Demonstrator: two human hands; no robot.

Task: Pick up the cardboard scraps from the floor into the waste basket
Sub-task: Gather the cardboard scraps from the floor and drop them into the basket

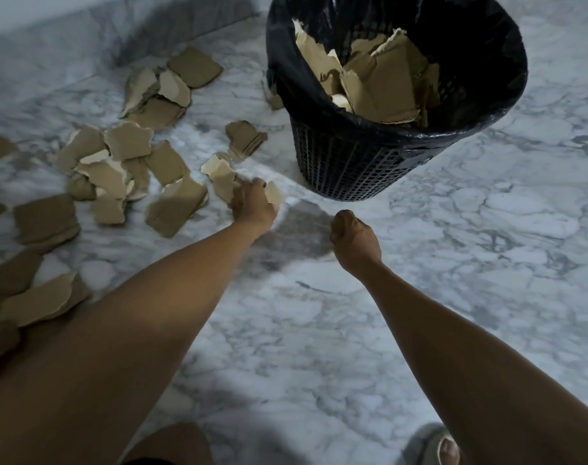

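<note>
Nearest, a sandalled foot stands on the marble floor. The right hand is curled into a fist, apparently empty. The left hand is closed around a few cardboard scraps. Best to pinch them firmly, lift clear, and carry right over bare floor. Farther left, loose scraps lie scattered. Far right, the waste basket is partly filled; drop past its rim.

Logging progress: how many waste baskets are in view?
1: the black waste basket stands on the marble floor, upper right, beyond both hands, cardboard inside.
</note>
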